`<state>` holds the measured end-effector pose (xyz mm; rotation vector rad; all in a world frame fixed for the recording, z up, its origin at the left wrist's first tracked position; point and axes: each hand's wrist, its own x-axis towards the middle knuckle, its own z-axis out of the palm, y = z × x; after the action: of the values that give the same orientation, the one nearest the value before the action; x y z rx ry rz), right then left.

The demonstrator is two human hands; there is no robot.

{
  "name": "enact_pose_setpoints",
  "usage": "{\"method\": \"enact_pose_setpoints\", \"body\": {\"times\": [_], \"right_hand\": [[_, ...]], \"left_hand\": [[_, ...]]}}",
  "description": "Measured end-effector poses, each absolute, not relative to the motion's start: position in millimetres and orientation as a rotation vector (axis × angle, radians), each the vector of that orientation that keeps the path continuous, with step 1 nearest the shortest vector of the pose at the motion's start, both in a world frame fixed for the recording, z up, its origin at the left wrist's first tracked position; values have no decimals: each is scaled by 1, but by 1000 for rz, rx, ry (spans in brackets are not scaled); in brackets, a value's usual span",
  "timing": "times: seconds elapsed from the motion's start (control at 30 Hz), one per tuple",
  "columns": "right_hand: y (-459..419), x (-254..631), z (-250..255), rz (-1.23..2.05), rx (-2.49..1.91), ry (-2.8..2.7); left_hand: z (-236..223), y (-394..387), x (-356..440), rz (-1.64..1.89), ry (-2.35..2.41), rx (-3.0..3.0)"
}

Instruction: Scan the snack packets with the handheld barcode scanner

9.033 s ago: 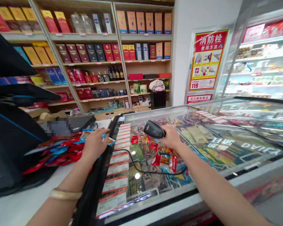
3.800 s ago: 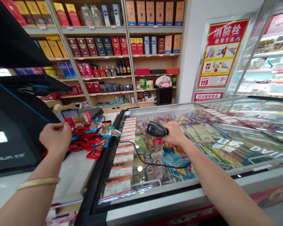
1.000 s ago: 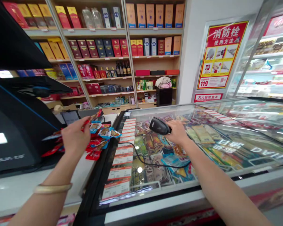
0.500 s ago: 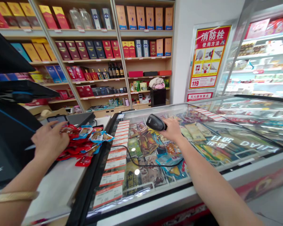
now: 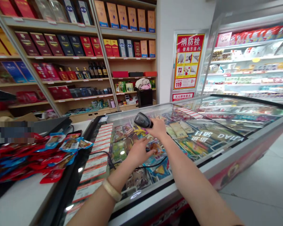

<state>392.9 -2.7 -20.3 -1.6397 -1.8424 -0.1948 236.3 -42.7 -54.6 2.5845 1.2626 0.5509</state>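
My right hand (image 5: 157,128) is closed around the handle of a black handheld barcode scanner (image 5: 142,120), its head pointing left above the freezer. A thin black cable (image 5: 153,165) curves over the glass below it. Just left of and below the scanner, my left hand (image 5: 139,151) hovers over the glass with its thumb apart from its fingers. A small dark bit shows beside that thumb; what it is I cannot make out. On the counter at the left lies a heap of small red and blue snack packets (image 5: 37,153), touched by neither hand.
The glass-topped chest freezer (image 5: 122,219) holds packaged ice creams under a row of price labels (image 5: 96,160). Behind are shelves (image 5: 129,34) of boxed bottles, a red fire-hydrant notice (image 5: 190,61) and a lit refrigerated display (image 5: 252,59). The white counter (image 5: 25,201) adjoins the freezer.
My left hand has left the snack packets and moved right, over the freezer near the scanner. My right hand still holds the scanner. The view has turned right.
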Motion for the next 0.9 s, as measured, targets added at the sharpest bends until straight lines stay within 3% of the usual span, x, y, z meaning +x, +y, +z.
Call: {"method": "enact_pose_setpoints", "body": {"times": [0.9], "right_hand": [[-4,384,-27,-211,-1648,-1957]], "left_hand": [[-67,-7,265,413,1270,2426]]}}
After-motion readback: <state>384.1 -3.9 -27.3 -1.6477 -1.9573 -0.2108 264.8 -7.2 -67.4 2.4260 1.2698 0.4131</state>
